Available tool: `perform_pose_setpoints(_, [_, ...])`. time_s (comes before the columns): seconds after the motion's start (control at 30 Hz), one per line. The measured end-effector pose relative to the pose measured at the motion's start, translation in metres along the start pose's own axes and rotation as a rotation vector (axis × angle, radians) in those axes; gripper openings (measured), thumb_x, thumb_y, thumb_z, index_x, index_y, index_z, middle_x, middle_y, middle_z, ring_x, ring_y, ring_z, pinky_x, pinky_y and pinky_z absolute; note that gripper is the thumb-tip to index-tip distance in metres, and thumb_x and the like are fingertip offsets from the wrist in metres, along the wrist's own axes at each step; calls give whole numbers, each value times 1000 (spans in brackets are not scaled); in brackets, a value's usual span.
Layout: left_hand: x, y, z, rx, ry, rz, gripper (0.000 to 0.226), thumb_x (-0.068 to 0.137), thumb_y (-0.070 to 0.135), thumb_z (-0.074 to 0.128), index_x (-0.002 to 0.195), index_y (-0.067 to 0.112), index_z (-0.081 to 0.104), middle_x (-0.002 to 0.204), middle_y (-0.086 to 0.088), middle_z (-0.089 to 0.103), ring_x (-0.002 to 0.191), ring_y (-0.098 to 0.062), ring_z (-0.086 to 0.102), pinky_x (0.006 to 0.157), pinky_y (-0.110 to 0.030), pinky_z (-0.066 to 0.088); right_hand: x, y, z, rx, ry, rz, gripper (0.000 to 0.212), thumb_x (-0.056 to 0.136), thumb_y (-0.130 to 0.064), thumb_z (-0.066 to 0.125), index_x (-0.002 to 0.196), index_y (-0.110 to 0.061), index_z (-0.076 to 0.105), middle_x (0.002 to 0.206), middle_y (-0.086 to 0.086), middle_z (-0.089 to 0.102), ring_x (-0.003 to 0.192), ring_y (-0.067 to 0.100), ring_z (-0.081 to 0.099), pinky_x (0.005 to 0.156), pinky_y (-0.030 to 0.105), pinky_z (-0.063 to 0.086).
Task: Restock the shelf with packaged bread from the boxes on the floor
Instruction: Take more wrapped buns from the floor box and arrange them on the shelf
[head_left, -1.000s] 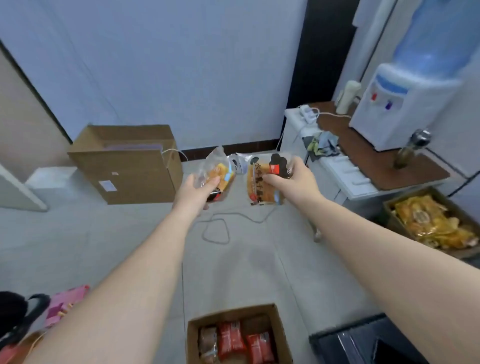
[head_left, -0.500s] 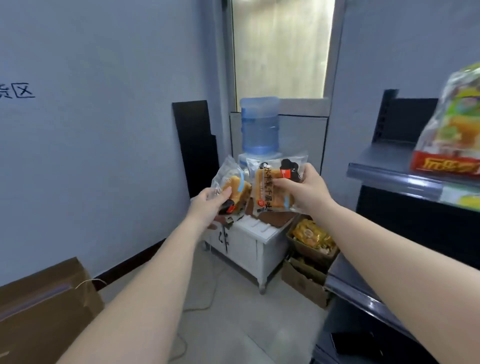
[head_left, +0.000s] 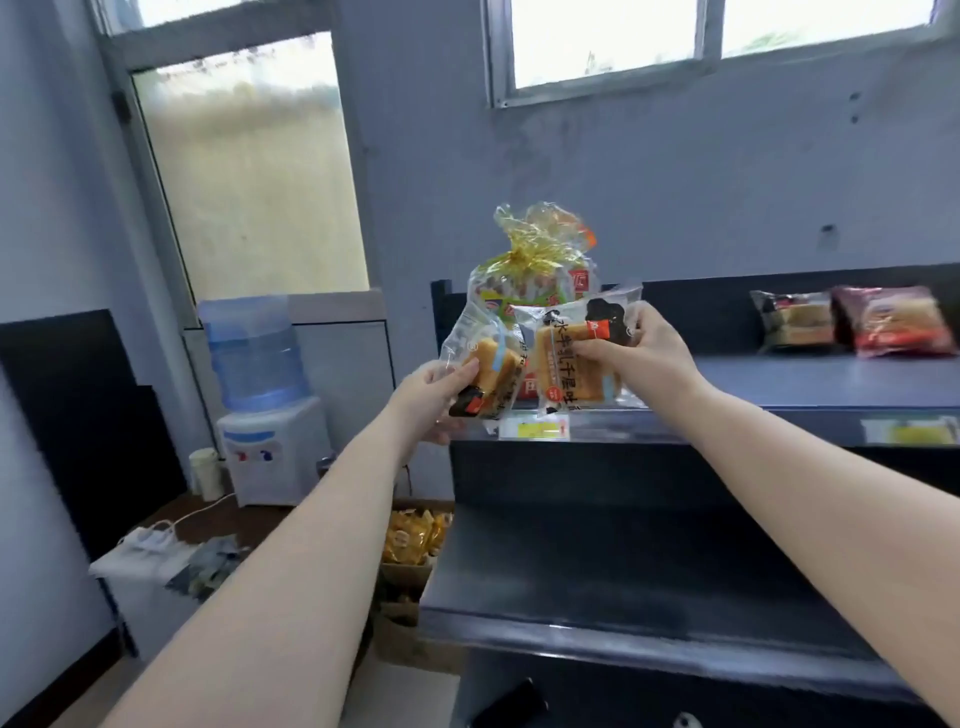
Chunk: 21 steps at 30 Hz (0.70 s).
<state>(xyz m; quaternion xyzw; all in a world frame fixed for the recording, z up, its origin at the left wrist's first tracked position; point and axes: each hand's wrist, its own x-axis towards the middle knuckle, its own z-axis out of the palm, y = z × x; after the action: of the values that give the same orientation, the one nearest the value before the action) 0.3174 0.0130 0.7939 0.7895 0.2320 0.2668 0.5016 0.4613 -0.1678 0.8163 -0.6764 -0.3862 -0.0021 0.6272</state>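
Standing now before the shelf (head_left: 779, 382), the person has turned away from the floor boxes that filled the view a second ago; half a second ago the shelf was only entering at the right edge. At the far left, a water dispenser (head_left: 265, 400) stands on a low cabinet, and beyond it a box of yellow packets (head_left: 413, 538) sits on the floor beside the shelf's left end.

The left hand (head_left: 431, 400) pinches a small bread packet (head_left: 483, 371) by its lower left corner, thumb on the front. The right hand (head_left: 649, 353) pinches a second bread packet (head_left: 576, 358), thumb across its face and fingers behind its right edge. Both packets are held in the air just in front of the shelf's front left corner, neither resting on it, and they overlap a large tied bag of bread (head_left: 535, 270) standing at that corner.

Farther right, two wrapped loaves (head_left: 852, 322) lie against the back edge, with bare shelf between them and the bag.

Judgement: carrying is finished and placing is the step in hand. The bare stretch to the right of the bag looks the likeliest spot. The tall bag could topple if nudged.
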Motion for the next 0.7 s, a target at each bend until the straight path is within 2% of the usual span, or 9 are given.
perform_pose_setpoints(0.1, [17, 26, 63, -22, -109, 35, 34, 88, 52, 54, 107, 24, 54, 98, 0, 64, 77, -15, 63, 54, -22, 47, 5, 16, -62, -60, 81, -5, 28, 76, -25, 76, 85, -27, 49, 90, -4, 63, 88, 16, 61, 83, 32, 51])
perform_pose_setpoints(0.23, [38, 61, 146, -32, -137, 111, 42, 87, 49, 58, 114, 18, 54, 108, -3, 65, 87, -18, 63, 78, -33, 52, 13, 39, -143, -155, 137, -7, 33, 77, -28, 74, 97, -16, 50, 89, -3, 61, 84, 14, 58, 74, 29, 49])
perform_pose_setpoints(0.27, [42, 70, 166, -27, -125, 144, 41, 87, 46, 59, 114, 16, 54, 105, -3, 64, 83, -15, 61, 73, -27, 51, 15, 45, -163, -177, 152, -9, 35, 78, -28, 74, 99, -12, 50, 87, -3, 60, 81, 12, 57, 72, 29, 48])
perform_pose_setpoints(0.33, [50, 88, 204, -15, -110, 196, 30, 88, 39, 60, 108, 17, 54, 91, 3, 60, 72, -9, 54, 50, -10, 45, 20, 58, -201, -206, 178, -11, 34, 77, -28, 74, 96, -13, 49, 86, 0, 60, 78, 13, 56, 70, 31, 48])
perform_pose_setpoints(0.37, [56, 95, 222, -9, -113, 209, 27, 89, 38, 60, 105, 18, 53, 86, 5, 58, 70, -8, 52, 42, -7, 40, 23, 65, -219, -217, 190, -11, 33, 76, -29, 75, 91, -16, 48, 88, 3, 62, 80, 17, 58, 72, 35, 49])
perform_pose_setpoints(0.43, [67, 107, 256, 2, -122, 220, 27, 87, 38, 62, 103, 17, 54, 82, 5, 57, 68, -9, 51, 38, -8, 37, 30, 78, -253, -240, 204, -7, 33, 76, -30, 75, 87, -19, 46, 88, 5, 63, 81, 19, 59, 71, 36, 51])
perform_pose_setpoints(0.53, [83, 119, 297, 6, -107, 213, 28, 84, 39, 66, 101, 18, 58, 82, 5, 60, 71, -11, 53, 57, -19, 42, 39, 94, -296, -284, 204, -12, 32, 79, -27, 73, 92, -14, 47, 80, -2, 58, 73, 10, 54, 62, 26, 45])
perform_pose_setpoints(0.6, [96, 123, 321, 9, -84, 214, 23, 82, 40, 68, 94, 23, 59, 86, 4, 63, 80, -16, 57, 73, -31, 46, 49, 107, -319, -292, 202, 9, 32, 78, -28, 74, 94, -15, 49, 85, 3, 62, 78, 17, 57, 69, 33, 50])
perform_pose_setpoints(0.7, [114, 127, 349, 41, -58, 210, 27, 72, 48, 70, 87, 29, 57, 92, 2, 67, 89, -20, 61, 85, -40, 50, 65, 127, -346, -370, 227, 41, 38, 74, -32, 76, 98, -16, 52, 98, 12, 65, 91, 28, 61, 79, 44, 54])
